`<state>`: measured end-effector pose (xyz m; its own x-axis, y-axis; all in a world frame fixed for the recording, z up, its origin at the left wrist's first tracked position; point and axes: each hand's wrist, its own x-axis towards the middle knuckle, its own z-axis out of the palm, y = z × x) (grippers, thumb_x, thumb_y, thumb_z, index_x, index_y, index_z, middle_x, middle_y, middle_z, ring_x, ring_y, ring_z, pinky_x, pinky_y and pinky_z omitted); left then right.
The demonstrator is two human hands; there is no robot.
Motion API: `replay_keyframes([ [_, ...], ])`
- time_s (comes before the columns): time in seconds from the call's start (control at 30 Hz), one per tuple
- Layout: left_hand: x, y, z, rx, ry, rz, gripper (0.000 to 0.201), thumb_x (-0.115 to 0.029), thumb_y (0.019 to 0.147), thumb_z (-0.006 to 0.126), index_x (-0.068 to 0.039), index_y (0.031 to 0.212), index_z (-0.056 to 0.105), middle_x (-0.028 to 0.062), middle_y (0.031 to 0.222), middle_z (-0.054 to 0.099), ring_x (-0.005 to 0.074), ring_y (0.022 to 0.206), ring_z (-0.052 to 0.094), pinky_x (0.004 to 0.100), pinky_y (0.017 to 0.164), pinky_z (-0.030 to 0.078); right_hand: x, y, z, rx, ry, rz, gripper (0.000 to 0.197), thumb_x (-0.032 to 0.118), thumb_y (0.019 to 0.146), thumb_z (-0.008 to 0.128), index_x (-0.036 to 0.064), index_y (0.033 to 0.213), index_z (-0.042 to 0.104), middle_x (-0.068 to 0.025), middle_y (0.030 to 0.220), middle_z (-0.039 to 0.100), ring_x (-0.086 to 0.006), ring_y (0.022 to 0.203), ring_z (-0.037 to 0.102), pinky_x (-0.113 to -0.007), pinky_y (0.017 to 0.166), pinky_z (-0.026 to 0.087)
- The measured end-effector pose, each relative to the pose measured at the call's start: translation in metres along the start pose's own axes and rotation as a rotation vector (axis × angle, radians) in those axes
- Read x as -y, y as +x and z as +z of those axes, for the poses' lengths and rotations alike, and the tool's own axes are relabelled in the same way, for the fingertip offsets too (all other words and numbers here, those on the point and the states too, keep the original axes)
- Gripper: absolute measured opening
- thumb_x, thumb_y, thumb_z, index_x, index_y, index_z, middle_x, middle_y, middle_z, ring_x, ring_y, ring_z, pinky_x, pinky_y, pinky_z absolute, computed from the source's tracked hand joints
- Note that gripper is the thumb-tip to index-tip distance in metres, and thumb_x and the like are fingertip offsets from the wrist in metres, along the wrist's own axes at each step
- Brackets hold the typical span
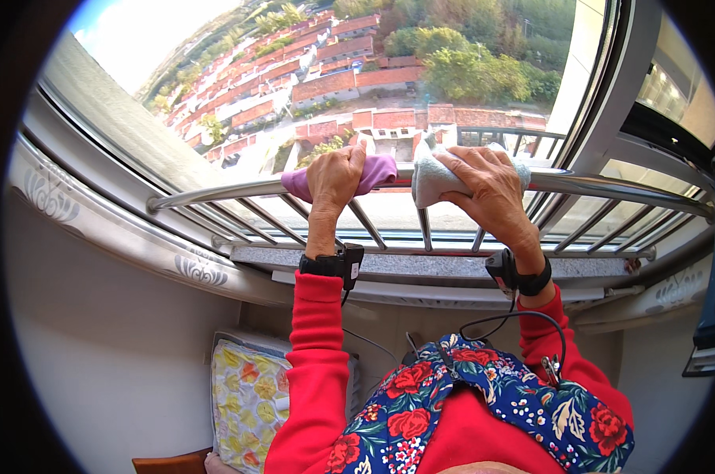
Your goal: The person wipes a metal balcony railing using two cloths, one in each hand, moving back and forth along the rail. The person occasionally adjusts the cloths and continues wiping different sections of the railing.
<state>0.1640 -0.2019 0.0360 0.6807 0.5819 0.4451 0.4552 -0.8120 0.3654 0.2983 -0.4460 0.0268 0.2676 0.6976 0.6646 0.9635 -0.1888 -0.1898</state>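
Observation:
A shiny metal railing (pixel 563 182) runs across in front of a window. My left hand (pixel 335 175) is closed around it through a purple cloth (pixel 377 172), which wraps over the bar. To the right, my right hand (pixel 488 189) presses a pale blue-green cloth (pixel 430 175) onto the same bar, its fingers curled over the top. A short stretch of bare metal shows between the two cloths. The undersides of both cloths, and the fingertips of my left hand, are hidden.
Thin upright bars (pixel 365 223) stand below the rail, above a speckled stone sill (pixel 405 265). The window glass (pixel 294 95) lies beyond. A box with a yellow fruit-patterned cover (pixel 247 395) stands at lower left. A black cable (pixel 523 314) loops near my right forearm.

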Motion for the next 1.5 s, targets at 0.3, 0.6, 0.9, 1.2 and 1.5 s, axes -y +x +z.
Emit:
replay_keyframes([
  [0.3, 0.0, -0.002, 0.003, -0.041, -0.018, -0.029, 0.055, -0.052, 0.103, 0.047, -0.012, 0.085, 0.081, 0.0173, 0.076, 0.073, 0.0359, 0.074, 0.071, 0.0471, 0.071, 0.052, -0.001, -0.004, 0.007, -0.089, 0.035, -0.007, 0.048, 0.033, 0.078, 0.083, 0.0231, 0.124, 0.074, -0.002, 0.124, 0.071, -0.025, 0.117, 0.064, -0.044, 0.1, 0.044],
  [0.6, 0.001, 0.001, 0.0, 0.008, -0.017, -0.027, 0.056, -0.053, 0.102, 0.047, -0.011, 0.087, 0.081, 0.0184, 0.077, 0.073, 0.0367, 0.077, 0.071, 0.0483, 0.074, 0.051, -0.006, -0.007, 0.01, -0.133, 0.024, -0.044, 0.046, 0.03, 0.076, 0.085, 0.0214, 0.12, 0.076, -0.0014, 0.126, 0.072, -0.0255, 0.117, 0.065, -0.042, 0.099, 0.047],
  [0.9, 0.004, 0.002, -0.001, 0.029, -0.03, -0.04, 0.052, -0.05, 0.101, 0.049, -0.01, 0.089, 0.08, 0.02, 0.08, 0.073, 0.038, 0.078, 0.071, 0.0484, 0.075, 0.051, -0.007, -0.008, 0.004, -0.104, 0.105, -0.02, 0.043, 0.026, 0.077, 0.084, 0.0212, 0.119, 0.076, -0.0031, 0.129, 0.07, -0.0268, 0.122, 0.062, -0.046, 0.101, 0.044],
  [1.2, 0.009, 0.004, 0.0, 0.056, -0.03, -0.057, 0.06, -0.057, 0.102, 0.048, -0.006, 0.096, 0.079, 0.0226, 0.079, 0.071, 0.0386, 0.076, 0.069, 0.0471, 0.072, 0.049, -0.047, -0.046, -0.04, -0.202, 0.106, 0.104, 0.046, 0.028, 0.077, 0.086, 0.0178, 0.121, 0.075, -0.0042, 0.125, 0.073, -0.0281, 0.123, 0.062, -0.045, 0.106, 0.041],
  [1.5, 0.012, 0.005, 0.005, 0.006, -0.105, 0.01, 0.064, -0.053, 0.105, 0.047, 0.0, 0.081, 0.072, 0.0195, 0.066, 0.062, 0.0311, 0.061, 0.056, 0.0472, 0.064, 0.041, -0.097, -0.101, -0.09, -0.258, -0.055, 0.216, 0.048, 0.024, 0.082, 0.084, 0.0154, 0.127, 0.07, -0.0016, 0.129, 0.07, -0.0237, 0.129, 0.057, -0.043, 0.112, 0.037],
])
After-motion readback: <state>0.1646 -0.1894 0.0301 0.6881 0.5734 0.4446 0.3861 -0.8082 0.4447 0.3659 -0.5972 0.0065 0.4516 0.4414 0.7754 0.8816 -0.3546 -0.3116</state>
